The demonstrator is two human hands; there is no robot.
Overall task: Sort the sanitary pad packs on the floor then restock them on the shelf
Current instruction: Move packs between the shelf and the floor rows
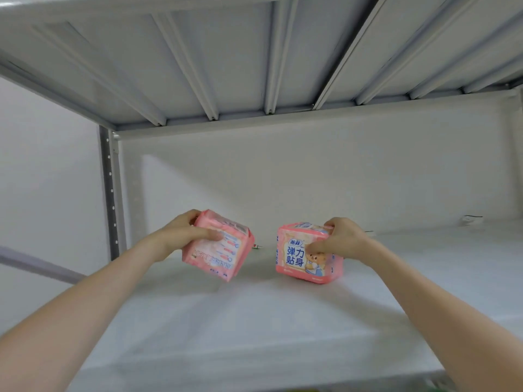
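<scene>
Gripping one pink pack (216, 244) tilted, the left hand (181, 233) hovers above the shelf (254, 321); the right hand (343, 239) grips another pack (304, 256), upright, apparently touching down.

Pink packs (217, 246) (307, 254) (one per hand) over shelf (254, 321)
</scene>
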